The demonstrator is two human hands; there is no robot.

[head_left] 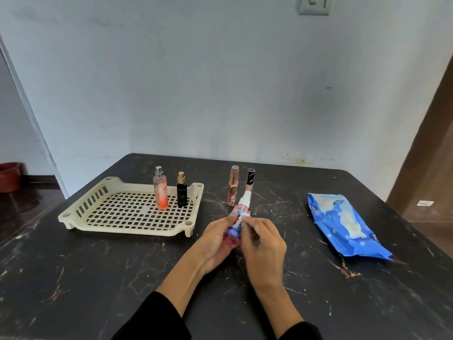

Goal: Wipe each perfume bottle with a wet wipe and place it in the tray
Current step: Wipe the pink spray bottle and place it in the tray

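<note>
A big dark table (pixel 98 278) with pale scratches fills the lower part of the view, pushed up against a light blue wall (pixel 196 82). On its left side sits a cream tray (pixel 73 217) full of little square holes. Two bottles stand upright at the back of the tray: a pink bottle (pixel 161 192) and, just beside it on the right, a small black bottle (pixel 182 193) with a gold top. On the right side of the table lies a blue pack of wipes (pixel 348 227), flat and well apart from the tray. Near the middle, the left hand (pixel 215 241) curls round a small pink spray bottle (pixel 236 227) and holds it tilted above the table. The right hand (pixel 266 246) pinches something small and white against the bottle; it is too blurry to tell more. Behind the hands two thin bottles stand on the table: a rose one (pixel 232 186) and a dark-capped one (pixel 250 180).
</note>
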